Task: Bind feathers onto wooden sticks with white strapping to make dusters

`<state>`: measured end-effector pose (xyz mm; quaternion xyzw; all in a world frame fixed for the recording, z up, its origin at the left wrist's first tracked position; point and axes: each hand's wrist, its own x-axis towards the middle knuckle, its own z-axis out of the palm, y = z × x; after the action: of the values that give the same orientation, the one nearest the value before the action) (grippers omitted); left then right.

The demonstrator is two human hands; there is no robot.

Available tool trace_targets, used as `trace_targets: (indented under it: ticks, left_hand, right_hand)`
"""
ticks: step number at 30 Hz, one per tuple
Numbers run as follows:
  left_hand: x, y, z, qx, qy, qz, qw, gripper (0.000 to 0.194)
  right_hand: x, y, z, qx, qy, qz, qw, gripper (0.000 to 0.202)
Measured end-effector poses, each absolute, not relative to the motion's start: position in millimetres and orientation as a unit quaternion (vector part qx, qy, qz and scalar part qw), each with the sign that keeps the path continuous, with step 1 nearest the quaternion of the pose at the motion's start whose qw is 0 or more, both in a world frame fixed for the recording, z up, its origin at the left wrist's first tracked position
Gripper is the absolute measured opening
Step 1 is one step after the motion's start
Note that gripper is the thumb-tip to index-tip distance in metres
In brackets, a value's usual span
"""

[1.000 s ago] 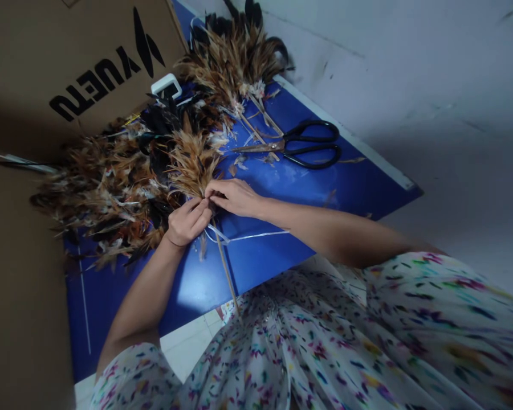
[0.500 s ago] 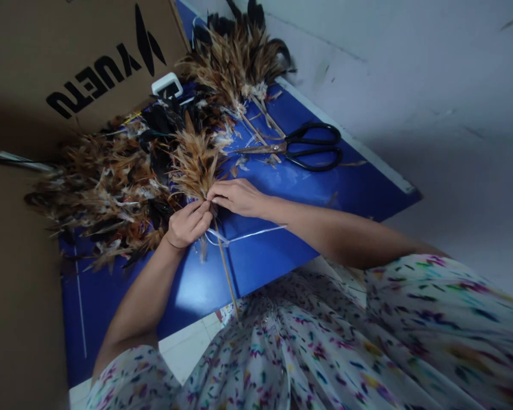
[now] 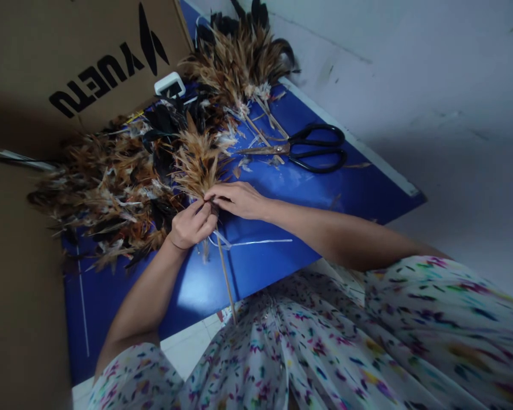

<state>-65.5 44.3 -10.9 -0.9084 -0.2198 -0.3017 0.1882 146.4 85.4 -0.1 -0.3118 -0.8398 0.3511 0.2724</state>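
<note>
A feather duster (image 3: 196, 156) with brown feathers bound round a thin wooden stick (image 3: 225, 273) lies over the blue table, the stick reaching down to the near edge. My left hand (image 3: 192, 225) is closed round the base of its feathers, where they meet the stick. From the right, my right hand (image 3: 238, 199) pinches at the same spot, its fingertips touching those of the left. Whatever lies between the fingertips is hidden. A white string (image 3: 260, 242) is looped by the stick just below my hands, and its tail stretches to the right.
Loose brown and black feathers (image 3: 111, 188) are heaped left of my hands. Black-handled scissors (image 3: 308, 148) lie to the right. Behind are more bundled feathers on sticks (image 3: 239, 57) and a small white device (image 3: 170, 85). A cardboard box (image 3: 111, 34) and a wall (image 3: 431, 85) flank the table (image 3: 123, 296).
My left hand has shifted slightly right round the feather base, and my right fingertips have moved a little. The string's tail now hangs lower, apart from my right forearm.
</note>
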Motion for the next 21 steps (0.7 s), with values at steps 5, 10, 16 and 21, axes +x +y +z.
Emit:
trace_targets:
  ticks: [5, 10, 16, 21]
  left_hand:
    - [-68.6, 42.9, -15.1, -0.907, -0.25, -0.302, 0.154, 0.011]
    - [-65.4, 42.5, -12.1, -0.905, -0.241, -0.29, 0.198, 0.01]
    - [-60.1, 42.7, -6.3, -0.902, -0.206, -0.314, 0.214, 0.012]
    - [-63.1, 41.6, -10.5, -0.905, -0.237, -0.326, 0.138, 0.019]
  right_hand:
    - [147.6, 88.4, -2.3, -0.304, -0.839, 0.359, 0.273, 0.023]
    - [147.9, 91.7, -2.4, -0.313, -0.826, 0.387, 0.265, 0.023]
    - [146.6, 95.6, 1.7, -0.314, -0.836, 0.383, 0.236, 0.021]
    - [145.9, 95.6, 1.6, -0.305, -0.867, 0.322, 0.227, 0.021]
